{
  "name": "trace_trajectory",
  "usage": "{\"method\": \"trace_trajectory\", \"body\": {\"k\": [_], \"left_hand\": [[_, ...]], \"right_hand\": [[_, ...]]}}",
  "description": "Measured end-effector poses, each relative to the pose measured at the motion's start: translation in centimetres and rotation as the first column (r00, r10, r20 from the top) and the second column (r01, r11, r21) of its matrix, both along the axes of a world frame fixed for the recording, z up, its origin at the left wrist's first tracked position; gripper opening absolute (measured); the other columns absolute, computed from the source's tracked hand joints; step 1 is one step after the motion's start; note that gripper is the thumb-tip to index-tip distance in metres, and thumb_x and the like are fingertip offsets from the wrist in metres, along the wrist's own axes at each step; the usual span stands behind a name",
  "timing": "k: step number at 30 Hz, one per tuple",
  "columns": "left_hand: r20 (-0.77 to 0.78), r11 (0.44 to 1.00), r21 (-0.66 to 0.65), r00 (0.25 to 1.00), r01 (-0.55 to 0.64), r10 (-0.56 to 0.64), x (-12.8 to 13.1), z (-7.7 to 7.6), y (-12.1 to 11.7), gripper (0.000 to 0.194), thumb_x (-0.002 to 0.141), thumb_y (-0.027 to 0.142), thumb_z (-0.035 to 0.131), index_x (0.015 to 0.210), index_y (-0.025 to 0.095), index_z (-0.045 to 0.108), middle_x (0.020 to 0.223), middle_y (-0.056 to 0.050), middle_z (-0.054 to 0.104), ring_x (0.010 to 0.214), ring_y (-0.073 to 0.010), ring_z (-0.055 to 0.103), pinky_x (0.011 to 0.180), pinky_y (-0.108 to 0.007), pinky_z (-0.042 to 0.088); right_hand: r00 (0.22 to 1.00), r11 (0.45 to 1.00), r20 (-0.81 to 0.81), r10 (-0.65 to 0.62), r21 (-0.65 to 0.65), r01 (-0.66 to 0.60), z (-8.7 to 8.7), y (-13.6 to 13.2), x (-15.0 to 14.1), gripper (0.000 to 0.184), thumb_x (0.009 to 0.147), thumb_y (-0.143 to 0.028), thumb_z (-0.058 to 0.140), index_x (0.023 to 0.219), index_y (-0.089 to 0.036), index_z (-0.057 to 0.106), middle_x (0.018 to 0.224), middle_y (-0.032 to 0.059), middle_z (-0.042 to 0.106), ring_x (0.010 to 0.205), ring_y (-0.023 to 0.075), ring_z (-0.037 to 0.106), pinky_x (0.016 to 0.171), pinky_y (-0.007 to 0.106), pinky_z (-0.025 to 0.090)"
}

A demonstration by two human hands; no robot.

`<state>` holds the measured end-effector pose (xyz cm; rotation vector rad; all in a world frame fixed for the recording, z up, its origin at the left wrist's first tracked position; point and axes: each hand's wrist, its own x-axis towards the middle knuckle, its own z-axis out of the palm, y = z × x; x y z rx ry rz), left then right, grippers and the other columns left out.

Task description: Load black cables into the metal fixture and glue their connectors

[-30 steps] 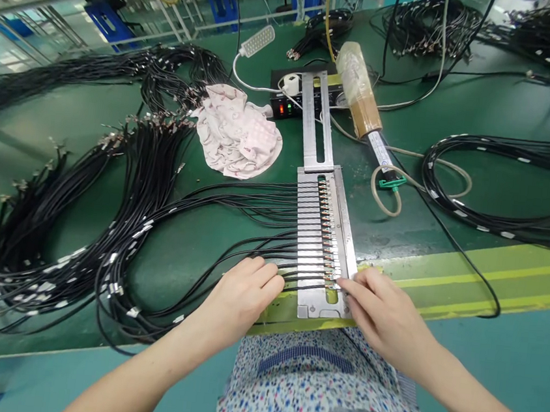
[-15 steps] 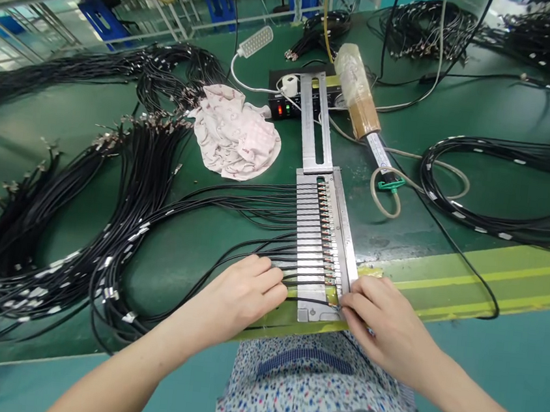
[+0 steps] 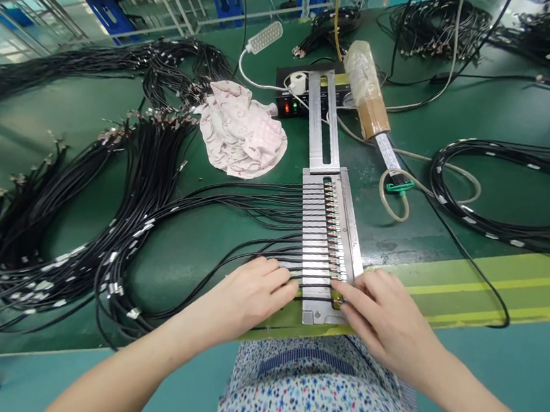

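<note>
A metal fixture (image 3: 314,236) lies near the front table edge, with a row of black cables (image 3: 267,189) laid across it side by side. Their small metal connectors (image 3: 332,228) line up along its slot. My left hand (image 3: 258,293) is just left of the fixture's lower end, fingers curled and closed around a black cable; the fingertips partly hide it. At the fixture's lower right, my right hand (image 3: 382,312) has its index finger and thumb at the end of the lowest cable, the index tip over the slot. The exact grip there is partly hidden.
Big bundles of black cable (image 3: 156,161) cover the left of the table; another coil (image 3: 474,220) lies right. A crumpled pale cloth (image 3: 240,133), a small lamp (image 3: 266,38), a black power box (image 3: 290,103) and a wrapped tool (image 3: 372,98) stand beyond the fixture.
My right index finger has moved left over the fixture's slot, onto the cable ends. My left hand keeps its place by the cables. The whole view has shifted slightly.
</note>
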<state>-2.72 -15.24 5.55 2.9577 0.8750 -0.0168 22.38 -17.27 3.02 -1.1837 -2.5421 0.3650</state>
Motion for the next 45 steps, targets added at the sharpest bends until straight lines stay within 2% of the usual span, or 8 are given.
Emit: {"method": "trace_trajectory", "body": {"k": [3, 14, 18, 21, 24, 26, 34, 45], "left_hand": [[-0.007, 1.0, 0.001, 1.0, 0.016, -0.016, -0.2, -0.5, 0.0, 0.03, 0.094, 0.016, 0.034, 0.121, 0.017, 0.046, 0.079, -0.003, 0.051, 0.072, -0.0165, 0.044, 0.064, -0.031, 0.035], [-0.078, 0.997, -0.015, 0.994, -0.082, 0.08, 0.4, -0.7, -0.2, 0.034, 0.092, 0.019, 0.04, 0.125, 0.021, 0.046, 0.084, -0.003, 0.051, 0.078, -0.0195, 0.044, 0.063, -0.034, 0.03], [-0.122, 0.992, 0.059, 0.986, -0.107, 0.114, 1.4, -0.3, -1.2, 0.027, 0.09, 0.018, 0.041, 0.115, 0.017, 0.051, 0.091, -0.006, 0.053, 0.081, -0.0208, 0.044, 0.064, -0.035, 0.03], [-0.087, 0.988, 0.122, 0.991, -0.091, 0.102, 1.8, -0.9, -2.3, 0.022, 0.09, 0.015, 0.038, 0.103, 0.014, 0.055, 0.094, -0.007, 0.054, 0.079, -0.0203, 0.044, 0.064, -0.035, 0.03], [-0.011, 0.975, 0.174, 0.99, -0.139, 0.143, 1.8, -2.2, -3.3, 0.02, 0.089, 0.012, 0.037, 0.095, 0.011, 0.056, 0.082, -0.007, 0.054, 0.074, -0.0198, 0.044, 0.062, -0.035, 0.03], [0.052, 0.968, 0.186, 0.985, -0.169, 0.163, 1.6, -2.9, -3.5, 0.021, 0.09, 0.011, 0.036, 0.091, 0.011, 0.057, 0.075, -0.006, 0.053, 0.07, -0.0192, 0.043, 0.061, -0.034, 0.03], [0.197, 0.931, 0.217, 0.947, -0.295, 0.254, 1.8, -2.9, -2.8, 0.02, 0.088, 0.008, 0.04, 0.079, 0.013, 0.058, 0.069, -0.005, 0.051, 0.067, -0.0183, 0.038, 0.059, -0.032, 0.029], [-0.034, 0.961, 0.055, 0.962, -0.271, 0.273, 2.1, -1.4, -2.4, 0.016, 0.078, 0.002, 0.048, 0.071, 0.016, 0.052, 0.071, -0.004, 0.052, 0.071, -0.02, 0.038, 0.061, -0.034, 0.026]], "right_hand": [[0.997, 0.997, 0.073, 0.035, 0.068, -0.04, 0.3, 0.6, -0.6, 0.026, 0.09, -0.029, 0.043, 0.107, -0.022, 0.06, 0.078, 0.006, 0.051, 0.074, 0.0187, 0.042, 0.064, 0.031, 0.03], [0.984, 0.99, 0.165, 0.061, 0.116, -0.081, 0.7, 1.3, -1.9, 0.023, 0.088, -0.03, 0.046, 0.094, -0.018, 0.066, 0.08, 0.0061, 0.056, 0.076, 0.0207, 0.043, 0.067, 0.036, 0.031], [0.986, 0.994, 0.148, 0.082, 0.062, -0.092, 0.6, 1.5, -1.3, 0.024, 0.088, -0.033, 0.047, 0.097, -0.018, 0.064, 0.083, 0.0066, 0.056, 0.078, 0.0208, 0.045, 0.066, 0.036, 0.035], [0.994, 0.988, -0.04, 0.102, -0.109, -0.106, 0.1, 1.8, 0.2, 0.024, 0.091, -0.029, 0.043, 0.106, -0.022, 0.06, 0.095, 0.0077, 0.055, 0.086, 0.0195, 0.048, 0.071, 0.034, 0.042], [0.964, 0.981, -0.264, -0.034, -0.192, -0.018, -0.7, 1.6, 1.7, 0.028, 0.091, -0.023, 0.041, 0.116, -0.022, 0.053, 0.106, 0.0094, 0.051, 0.097, 0.0185, 0.05, 0.079, 0.033, 0.046], [0.942, 0.98, -0.32, -0.101, -0.194, 0.039, -1.2, 1.2, 2.2, 0.029, 0.09, -0.022, 0.043, 0.117, -0.023, 0.052, 0.107, 0.0091, 0.051, 0.1, 0.0185, 0.051, 0.082, 0.033, 0.047], [0.936, 0.978, -0.332, -0.114, -0.204, 0.047, -2.1, 0.3, 2.3, 0.03, 0.089, -0.021, 0.044, 0.118, -0.023, 0.051, 0.108, 0.0092, 0.05, 0.102, 0.0191, 0.05, 0.082, 0.034, 0.048], [0.949, 0.979, -0.302, -0.089, -0.202, 0.027, -1.7, 0.5, 2.6, 0.031, 0.088, -0.019, 0.043, 0.118, -0.023, 0.051, 0.111, 0.0097, 0.05, 0.104, 0.0194, 0.051, 0.083, 0.035, 0.049]]}}
